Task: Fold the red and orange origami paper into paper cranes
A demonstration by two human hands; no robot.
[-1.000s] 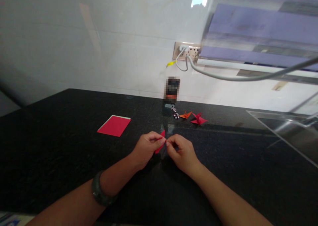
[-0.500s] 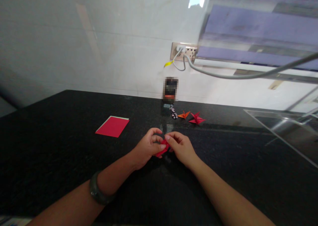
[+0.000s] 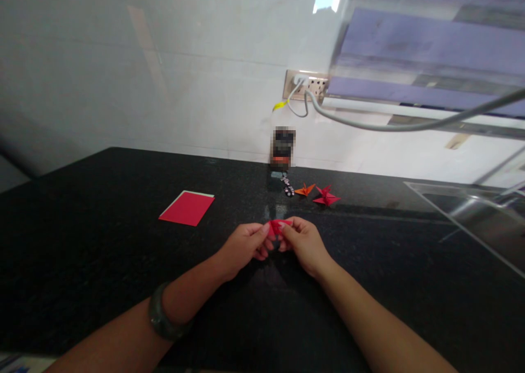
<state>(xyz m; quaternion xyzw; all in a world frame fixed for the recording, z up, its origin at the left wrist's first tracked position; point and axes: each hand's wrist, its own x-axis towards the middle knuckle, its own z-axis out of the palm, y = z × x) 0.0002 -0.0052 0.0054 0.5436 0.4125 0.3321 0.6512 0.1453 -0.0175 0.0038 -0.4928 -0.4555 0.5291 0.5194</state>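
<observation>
My left hand (image 3: 244, 246) and my right hand (image 3: 304, 243) meet over the black counter (image 3: 102, 242), both pinching a small folded red paper piece (image 3: 278, 226) between their fingertips. The paper is partly hidden by my fingers. A dark bangle (image 3: 161, 319) sits on my left wrist. A stack of red paper sheets (image 3: 187, 208) lies flat to the left of my hands. Behind my hands, near the wall, rest a red folded crane (image 3: 326, 196) and an orange folded crane (image 3: 305, 189).
A blurred dark object (image 3: 283, 147) stands against the tiled wall, with a small patterned item (image 3: 287, 186) before it. A wall socket (image 3: 305, 85) holds a grey cable (image 3: 389, 126). A steel sink (image 3: 476, 211) lies at the right.
The red paper went from held upright between my fingertips, down into my hands, and now spreads flatter between both pinches, a little farther from me.
</observation>
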